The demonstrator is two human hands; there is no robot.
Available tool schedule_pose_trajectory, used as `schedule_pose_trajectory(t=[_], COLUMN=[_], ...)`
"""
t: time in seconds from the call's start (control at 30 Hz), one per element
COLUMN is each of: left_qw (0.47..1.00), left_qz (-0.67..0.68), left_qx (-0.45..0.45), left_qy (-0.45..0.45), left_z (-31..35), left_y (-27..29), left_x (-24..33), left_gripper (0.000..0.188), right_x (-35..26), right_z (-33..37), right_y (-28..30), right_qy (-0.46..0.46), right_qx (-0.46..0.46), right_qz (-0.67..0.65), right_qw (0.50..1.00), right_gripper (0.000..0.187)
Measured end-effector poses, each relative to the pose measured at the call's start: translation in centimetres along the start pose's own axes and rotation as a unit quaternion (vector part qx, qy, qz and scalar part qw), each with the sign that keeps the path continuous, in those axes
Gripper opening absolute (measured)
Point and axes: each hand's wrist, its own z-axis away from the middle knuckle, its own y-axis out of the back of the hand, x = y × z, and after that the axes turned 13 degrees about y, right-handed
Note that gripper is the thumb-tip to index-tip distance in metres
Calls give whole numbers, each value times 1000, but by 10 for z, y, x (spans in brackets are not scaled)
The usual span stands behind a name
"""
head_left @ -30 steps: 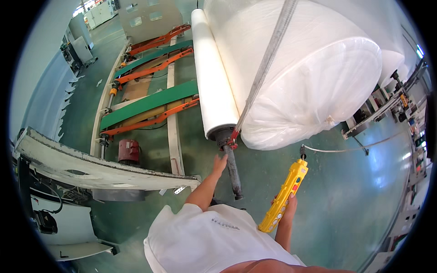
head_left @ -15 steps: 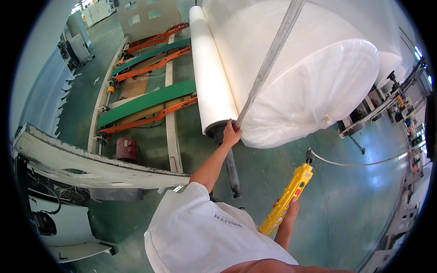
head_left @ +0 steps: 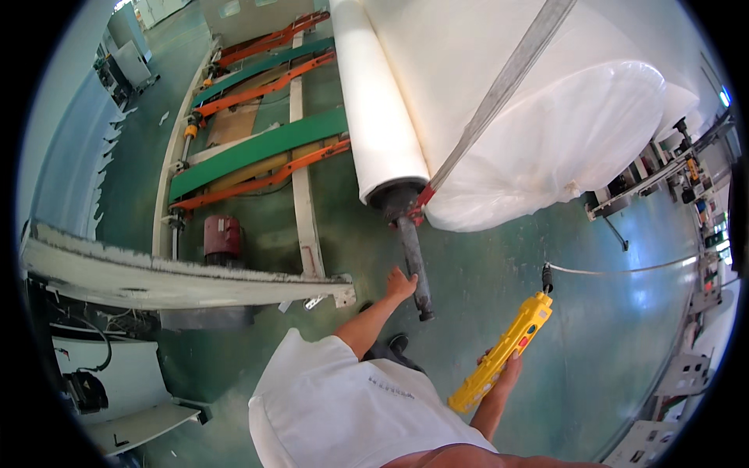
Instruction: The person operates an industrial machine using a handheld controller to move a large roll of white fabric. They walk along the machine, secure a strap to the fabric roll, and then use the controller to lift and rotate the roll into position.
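My left hand (head_left: 402,285) is beside the bare grey metal shaft (head_left: 414,261), its fingers partly spread and holding nothing; whether it touches the shaft is unclear. The shaft sticks out of the black end collar of a long white roll (head_left: 378,109). A grey lifting strap (head_left: 499,97) runs down to a red fitting (head_left: 424,196) on the shaft by the collar. In my right hand (head_left: 503,376) is a yellow push-button hoist pendant (head_left: 507,351), held upright at a slant, fingers wrapped round its body. A cable leads off from its top.
A huge plastic-wrapped white roll (head_left: 554,140) lies right of the long roll. On the left stands a frame with green slats (head_left: 257,156) and orange arms (head_left: 269,175), a red motor (head_left: 222,236) and a pale beam (head_left: 187,279). Machinery lines the far right.
My left hand has let go at the strap's lower end and come down toward me, beside the shaft. The rolls sit slightly higher in view. My right hand still holds the pendant.
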Motion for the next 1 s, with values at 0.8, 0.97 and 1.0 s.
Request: schedule_pose_trajectory(t=[0.8, 0.97, 1.0], left_qw=[799, 772, 786], left_qz=[344, 433, 445], left_qx=[114, 97, 68], left_qy=[480, 455, 422], left_z=[327, 320, 316], left_y=[105, 114, 124], left_x=[-423, -446, -448], left_gripper=[34, 33, 31], right_x=[-28, -37, -35], right_z=[88, 91, 92], right_y=[77, 66, 63], right_qy=[-41, -29, -34], right_qx=[-226, -213, -215], right_qz=[-51, -36, -41], right_qw=[972, 976, 975], right_gripper=[49, 51, 52])
